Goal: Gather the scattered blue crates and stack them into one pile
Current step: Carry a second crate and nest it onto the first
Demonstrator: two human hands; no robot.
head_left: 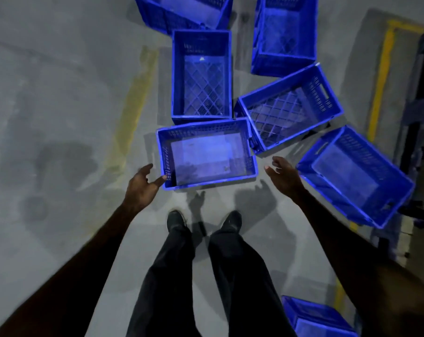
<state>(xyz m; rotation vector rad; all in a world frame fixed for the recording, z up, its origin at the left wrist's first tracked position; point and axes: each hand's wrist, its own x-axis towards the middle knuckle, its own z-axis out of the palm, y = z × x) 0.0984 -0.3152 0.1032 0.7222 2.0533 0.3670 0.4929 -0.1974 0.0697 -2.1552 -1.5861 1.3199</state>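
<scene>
Here, a person is standing over the nearest blue crate on the grey floor, left hand and right hand reaching open-fingered at either end, holding nothing. Beyond and right of that crate, five other crates are lying scattered.

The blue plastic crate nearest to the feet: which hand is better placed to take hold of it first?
The left hand. Its fingertips already reach the near-left corner of the blue plastic crate, while the right hand hangs open, apart from the crate's right end.
</scene>
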